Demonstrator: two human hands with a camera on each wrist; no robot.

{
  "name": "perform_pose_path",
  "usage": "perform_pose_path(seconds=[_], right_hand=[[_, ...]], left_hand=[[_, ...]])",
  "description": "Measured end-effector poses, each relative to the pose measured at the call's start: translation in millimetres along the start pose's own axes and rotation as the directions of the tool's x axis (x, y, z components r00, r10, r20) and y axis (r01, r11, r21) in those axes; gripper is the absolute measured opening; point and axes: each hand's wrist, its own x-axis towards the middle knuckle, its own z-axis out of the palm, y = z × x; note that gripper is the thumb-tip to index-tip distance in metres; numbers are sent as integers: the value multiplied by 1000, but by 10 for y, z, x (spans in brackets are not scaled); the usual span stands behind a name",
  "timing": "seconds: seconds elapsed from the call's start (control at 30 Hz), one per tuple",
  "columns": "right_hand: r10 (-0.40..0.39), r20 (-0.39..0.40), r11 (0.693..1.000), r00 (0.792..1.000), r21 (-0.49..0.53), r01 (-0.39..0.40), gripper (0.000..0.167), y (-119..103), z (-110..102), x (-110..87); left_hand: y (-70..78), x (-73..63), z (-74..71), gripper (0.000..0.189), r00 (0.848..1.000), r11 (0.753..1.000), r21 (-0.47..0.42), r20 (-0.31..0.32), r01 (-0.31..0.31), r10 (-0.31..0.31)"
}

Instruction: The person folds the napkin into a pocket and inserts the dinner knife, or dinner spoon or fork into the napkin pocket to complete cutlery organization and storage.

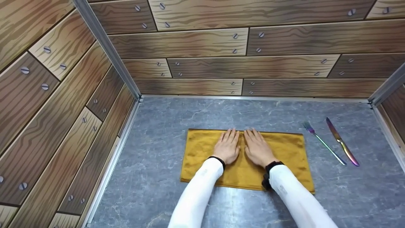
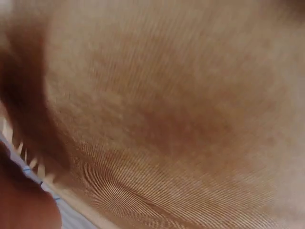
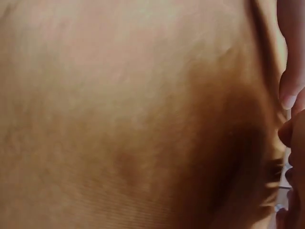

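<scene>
A mustard-yellow cloth (image 1: 202, 158), folded into a wide rectangle, lies flat on the grey marbled table. Both hands rest palm down near the middle of its far edge, side by side with a narrow strip of cloth between them. The left hand (image 1: 227, 148) has its fingers straight and pointing away from the body. Just right of it, the right hand (image 1: 258, 148) lies the same way, fingertips at the far edge. Up close, the cloth's fine weave (image 2: 167, 119) fills the left wrist view; in the right wrist view the cloth (image 3: 119, 119) is blurred, with fingers at the right border.
Right of the cloth lie an iridescent fork (image 1: 326, 144) and, beyond it, an iridescent knife (image 1: 342, 141). Wood-print panels (image 1: 205, 44) wall the grey table (image 1: 152, 196) at the back, left and right, with metal strips along the base.
</scene>
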Motion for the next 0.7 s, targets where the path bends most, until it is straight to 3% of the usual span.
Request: perform_pose_path(seconds=[0.13, 0.3, 0.53, 0.7], right_hand=[[0, 56, 1000, 998, -28, 2, 67, 101, 107, 20], [-7, 97, 999, 995, -52, 12, 68, 191, 178, 18], [-26, 85, 999, 996, -42, 30, 67, 220, 182, -21], [-14, 83, 999, 996, -38, 18, 67, 236, 192, -20]], left_hand=[[7, 40, 42, 65, 998, 1000, 13, 60, 19, -20], [6, 44, 69, 66, 995, 999, 34, 88, 36, -38], [-80, 22, 113, 69, 998, 1000, 21, 66, 23, -24], [-288, -16, 117, 70, 996, 995, -47, 40, 84, -82]])
